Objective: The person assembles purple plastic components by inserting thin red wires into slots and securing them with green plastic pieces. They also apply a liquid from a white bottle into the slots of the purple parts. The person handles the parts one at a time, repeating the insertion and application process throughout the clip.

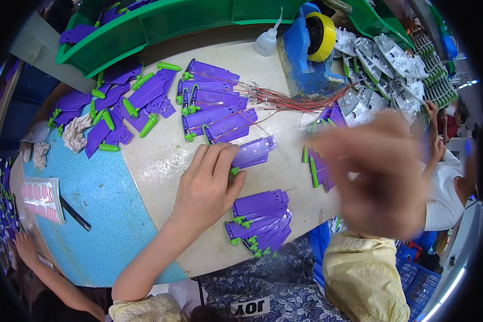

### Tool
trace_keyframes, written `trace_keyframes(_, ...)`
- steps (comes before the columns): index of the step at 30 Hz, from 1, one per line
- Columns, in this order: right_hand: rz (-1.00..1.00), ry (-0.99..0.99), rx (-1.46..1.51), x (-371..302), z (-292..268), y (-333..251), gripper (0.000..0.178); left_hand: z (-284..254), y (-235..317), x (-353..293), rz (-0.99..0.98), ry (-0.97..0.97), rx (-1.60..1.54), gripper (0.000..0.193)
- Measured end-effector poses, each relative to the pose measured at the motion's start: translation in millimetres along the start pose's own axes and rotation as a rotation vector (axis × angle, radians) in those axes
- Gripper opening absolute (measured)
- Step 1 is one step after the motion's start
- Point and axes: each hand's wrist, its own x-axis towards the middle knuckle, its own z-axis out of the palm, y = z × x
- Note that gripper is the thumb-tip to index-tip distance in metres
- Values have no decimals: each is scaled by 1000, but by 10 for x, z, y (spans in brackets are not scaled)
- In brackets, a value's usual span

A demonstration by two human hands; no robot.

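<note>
My left hand (206, 180) is closed round the green-tipped end of a purple plastic wing-shaped piece (255, 152) at the middle of the table. Raised close to the camera on the right, my right hand (378, 177) is smeared by motion, and whether it holds anything I cannot make out. Just beyond my left hand lies a row of purple pieces (214, 99) with thin wires on them. Nearer to me is a fanned stack of purple pieces (263, 214) with green ends. A bundle of red wires (300, 101) stretches rightward from the row.
Loose purple-and-green pieces (147, 94) lie at the left. At the back stand a green bin (172, 27), a squeeze bottle (265, 43) and a blue tape dispenser (306, 59). Grey plastic parts (381, 64) pile up at the right. A black pen (75, 213) rests on the blue mat (102, 198). Other people sit nearby.
</note>
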Motion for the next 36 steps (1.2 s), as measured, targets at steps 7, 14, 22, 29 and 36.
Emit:
trace_keyframes(7, 109, -308, 355, -346, 932, 413, 14, 149, -61, -36, -29, 23, -292, 59)
trace_keyframes(14, 289, -384, 495, -412, 847, 442, 13, 176, -123, -81, -126, 42, -419, 62)
trace_keyframes(22, 389, -377, 570, -452, 857, 417, 14, 175, -92, -41, -172, 50, -443, 55)
trace_keyframes(29, 310, -481, 662, -296, 847, 530, 12, 205, -107, -42, -111, 58, -371, 54)
trace_keyframes(36, 631, -231, 484, -383, 962, 522, 5, 171, -58, -4, -27, 84, -163, 34)
